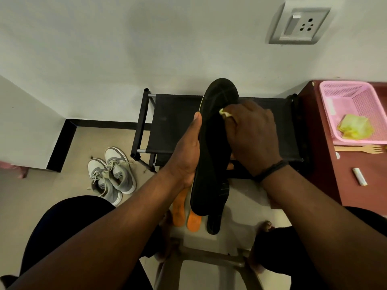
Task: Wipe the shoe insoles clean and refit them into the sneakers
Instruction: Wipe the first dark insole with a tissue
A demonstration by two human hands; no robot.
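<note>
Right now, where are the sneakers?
In the head view, the sneakers sit side by side on the floor at lower left, just left of the black rack.

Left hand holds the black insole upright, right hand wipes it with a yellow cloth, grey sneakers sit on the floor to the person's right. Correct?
One slip: the grey sneakers sit on the floor to the person's left, not right, as the head view shows. The rest holds: the left hand holds the black insole upright and the right hand wipes it with a yellow cloth.

Dim, soft indoor light; wide-angle bending at edges; forearms slightly blurred.
</note>
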